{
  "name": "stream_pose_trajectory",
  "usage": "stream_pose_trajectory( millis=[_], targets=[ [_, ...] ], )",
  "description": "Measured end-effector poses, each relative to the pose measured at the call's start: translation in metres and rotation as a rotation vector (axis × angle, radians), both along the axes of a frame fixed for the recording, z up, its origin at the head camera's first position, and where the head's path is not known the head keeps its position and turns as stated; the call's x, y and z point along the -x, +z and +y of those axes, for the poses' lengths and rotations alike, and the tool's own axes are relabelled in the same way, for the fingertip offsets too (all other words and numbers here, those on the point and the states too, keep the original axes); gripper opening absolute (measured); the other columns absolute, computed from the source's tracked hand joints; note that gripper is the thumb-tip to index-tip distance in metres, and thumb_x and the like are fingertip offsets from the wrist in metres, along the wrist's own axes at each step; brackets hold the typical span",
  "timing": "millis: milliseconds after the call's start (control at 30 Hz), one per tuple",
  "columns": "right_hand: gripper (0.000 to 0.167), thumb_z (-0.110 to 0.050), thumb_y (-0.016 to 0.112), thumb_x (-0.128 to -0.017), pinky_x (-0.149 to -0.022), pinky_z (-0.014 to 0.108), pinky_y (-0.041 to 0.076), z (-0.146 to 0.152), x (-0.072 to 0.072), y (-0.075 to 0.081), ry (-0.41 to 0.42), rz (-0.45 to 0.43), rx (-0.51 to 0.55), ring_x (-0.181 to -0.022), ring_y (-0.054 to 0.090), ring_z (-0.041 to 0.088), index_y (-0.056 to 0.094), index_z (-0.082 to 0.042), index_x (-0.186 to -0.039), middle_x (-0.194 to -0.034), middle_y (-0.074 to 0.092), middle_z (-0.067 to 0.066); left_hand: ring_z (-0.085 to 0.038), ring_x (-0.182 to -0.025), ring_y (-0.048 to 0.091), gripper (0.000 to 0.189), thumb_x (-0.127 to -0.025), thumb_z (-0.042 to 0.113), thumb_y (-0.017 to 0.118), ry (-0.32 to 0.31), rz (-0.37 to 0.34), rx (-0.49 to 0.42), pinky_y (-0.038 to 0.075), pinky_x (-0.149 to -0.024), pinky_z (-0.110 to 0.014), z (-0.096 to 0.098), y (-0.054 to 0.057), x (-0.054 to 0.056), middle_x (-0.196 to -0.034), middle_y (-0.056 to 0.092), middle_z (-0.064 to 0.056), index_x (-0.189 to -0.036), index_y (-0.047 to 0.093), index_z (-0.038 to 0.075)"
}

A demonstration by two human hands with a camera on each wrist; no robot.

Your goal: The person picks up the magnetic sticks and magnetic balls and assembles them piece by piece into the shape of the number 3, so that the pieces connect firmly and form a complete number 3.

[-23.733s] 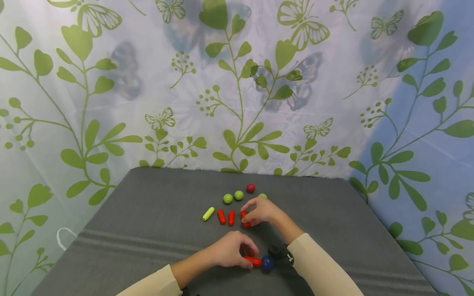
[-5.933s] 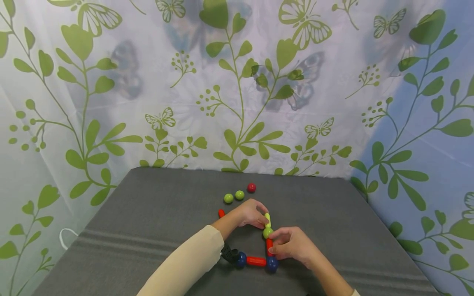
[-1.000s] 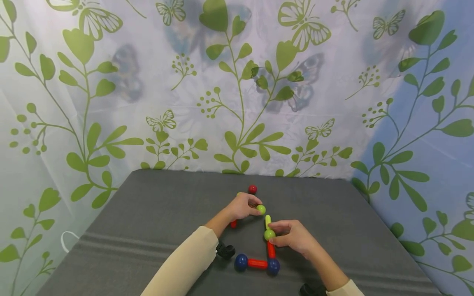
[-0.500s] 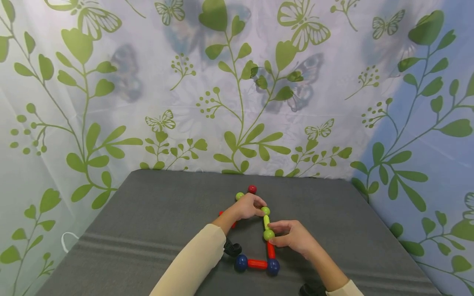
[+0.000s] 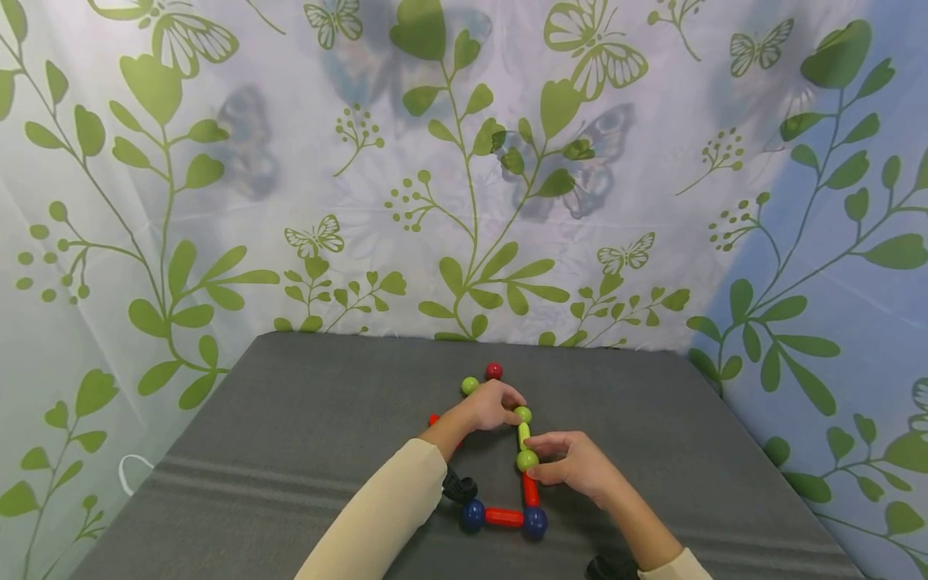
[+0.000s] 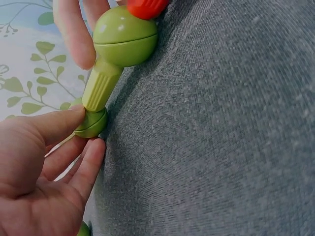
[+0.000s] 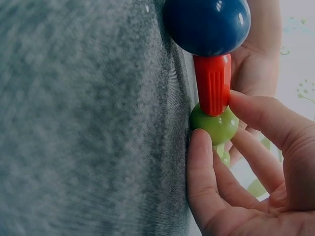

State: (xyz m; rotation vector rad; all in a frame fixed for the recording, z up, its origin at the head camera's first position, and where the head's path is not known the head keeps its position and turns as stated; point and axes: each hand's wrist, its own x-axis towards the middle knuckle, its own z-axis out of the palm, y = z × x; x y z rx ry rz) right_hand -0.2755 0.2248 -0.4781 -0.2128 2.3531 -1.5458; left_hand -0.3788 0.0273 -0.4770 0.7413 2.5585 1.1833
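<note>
My left hand (image 5: pixel 493 405) pinches a green ball (image 6: pixel 93 124) at the far end of a yellow-green rod (image 5: pixel 524 436), thumb and fingertips around it. At that rod's near end, my right hand (image 5: pixel 576 467) holds a second green ball (image 7: pixel 216 125) between thumb and fingers. From this ball a red rod (image 5: pixel 531 490) runs toward me to a dark blue ball (image 5: pixel 535 523). Another red rod (image 5: pixel 503 517) extends left from there to a second blue ball (image 5: pixel 474 515). Together the pieces form an L-shaped chain low on the grey cloth.
Behind my left hand lie a loose green ball (image 5: pixel 470 386) and a red ball (image 5: pixel 494 370). Loose red rod pieces (image 5: pixel 433 419) show past my left forearm, which covers part of them. A patterned curtain (image 5: pixel 464 201) rises behind the grey table (image 5: pixel 348 387).
My left hand has brought a green ball rightward to the yellow-green rod's far end. My right hand stays at the nearer green ball. Much earlier, most pieces lay separate.
</note>
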Motion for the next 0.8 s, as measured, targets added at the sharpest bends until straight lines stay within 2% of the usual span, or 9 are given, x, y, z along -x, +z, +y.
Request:
stream_pose_trajectory(
  millis=[367,600,800],
  targets=[
    [0.049,-0.012,0.084,-0.082,-0.079,0.037,0.062,-0.001,-0.001,0.000,0.016,0.008,-0.020,-0.102,0.065,0.020,0.070,0.000,-0.128,-0.123,0.070,0.017,-0.022,-0.109,0.071,0.032,-0.092,0.012,0.078,-0.017,0.011,-0.017,0.057,-0.094,-0.036,-0.009,0.003,-0.003,-0.118,0.075,-0.008,-0.122,0.072,0.004],
    [0.046,-0.012,0.085,-0.082,-0.077,0.037,0.062,-0.002,0.000,-0.003,0.006,0.016,-0.051,-0.103,0.064,0.021,0.072,-0.001,-0.125,-0.122,0.070,0.016,-0.024,-0.108,0.069,0.032,-0.094,0.008,0.073,0.028,0.073,-0.012,0.057,-0.091,-0.039,-0.032,0.012,-0.009,-0.118,0.074,-0.012,-0.125,0.070,0.003],
    [0.045,-0.011,0.084,-0.082,-0.076,0.036,0.061,-0.001,-0.001,-0.003,0.003,0.026,-0.057,-0.105,0.063,0.023,0.072,-0.001,-0.124,-0.122,0.070,0.016,-0.023,-0.103,0.069,0.027,-0.094,0.006,0.073,0.074,0.130,0.010,0.056,-0.091,-0.038,-0.057,0.012,-0.015,-0.112,0.074,-0.012,-0.121,0.071,0.001]
  ],
)
